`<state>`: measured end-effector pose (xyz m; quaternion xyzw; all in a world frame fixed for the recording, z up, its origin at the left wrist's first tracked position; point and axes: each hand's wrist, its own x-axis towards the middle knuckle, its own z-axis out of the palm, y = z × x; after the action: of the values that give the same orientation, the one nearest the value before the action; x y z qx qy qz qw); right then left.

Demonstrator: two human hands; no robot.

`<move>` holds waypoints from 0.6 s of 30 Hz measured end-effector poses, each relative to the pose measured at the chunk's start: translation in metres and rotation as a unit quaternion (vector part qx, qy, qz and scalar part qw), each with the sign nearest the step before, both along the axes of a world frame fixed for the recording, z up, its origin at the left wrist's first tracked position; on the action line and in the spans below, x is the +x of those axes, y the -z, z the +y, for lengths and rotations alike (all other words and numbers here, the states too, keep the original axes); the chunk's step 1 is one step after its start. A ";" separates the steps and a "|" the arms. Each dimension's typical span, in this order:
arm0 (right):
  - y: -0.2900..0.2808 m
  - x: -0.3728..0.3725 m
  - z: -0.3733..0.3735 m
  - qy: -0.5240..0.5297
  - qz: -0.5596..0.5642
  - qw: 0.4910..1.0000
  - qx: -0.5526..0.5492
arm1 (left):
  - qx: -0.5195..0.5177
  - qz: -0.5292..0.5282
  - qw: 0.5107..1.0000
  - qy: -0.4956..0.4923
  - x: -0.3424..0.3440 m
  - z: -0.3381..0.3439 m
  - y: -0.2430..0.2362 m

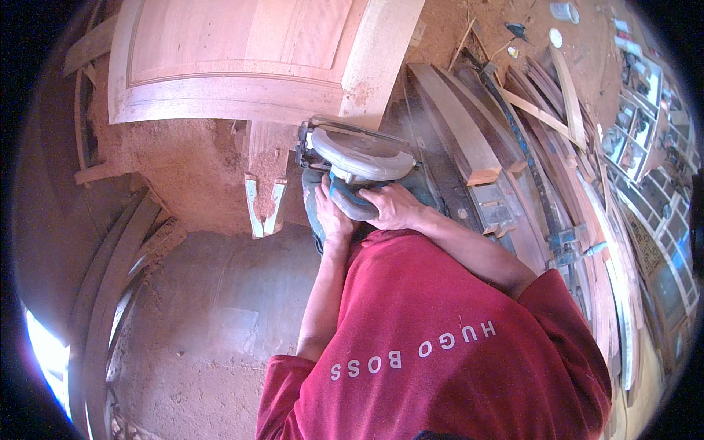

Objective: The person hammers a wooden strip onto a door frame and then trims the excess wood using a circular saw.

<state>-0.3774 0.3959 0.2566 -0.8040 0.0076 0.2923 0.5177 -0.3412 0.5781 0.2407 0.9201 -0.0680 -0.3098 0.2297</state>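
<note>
Both my hands are closed around a circular saw [361,155] held low in front of my body. It has a pale grey rounded guard and a blue and dark handle [349,199]. My left hand [332,214] grips the left side, fingers partly hidden behind the handle. From the right, my right hand [396,207] wraps the rear grip. Just beyond the saw lies a panelled wooden door [213,97]; the saw's far edge overlaps its near right corner in view. Whether they touch, I cannot tell. The blade is hidden.
Under the door stands a wooden support [265,198] dusted with sawdust. Thick timber beams [455,121] and long boards are piled on the right, with a metal clamp [568,246] among them. Curved planks [110,286] lean at the left. Sawdust covers the floor [198,315].
</note>
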 end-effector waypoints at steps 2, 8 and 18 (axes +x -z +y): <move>0.002 -0.002 -0.001 0.002 0.002 1.000 0.005 | -0.008 0.045 0.998 -0.037 0.001 -0.003 -0.004; 0.008 -0.006 -0.006 -0.011 0.022 1.000 -0.002 | 0.007 -0.046 0.998 0.031 -0.013 0.003 0.018; 0.032 -0.027 -0.007 0.004 -0.024 1.000 -0.003 | 0.032 -0.021 0.999 0.026 -0.017 -0.004 0.024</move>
<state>-0.4040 0.3891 0.2251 -0.8122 -0.0004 0.2710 0.5167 -0.3578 0.5741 0.2169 0.9313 -0.0872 -0.2979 0.1908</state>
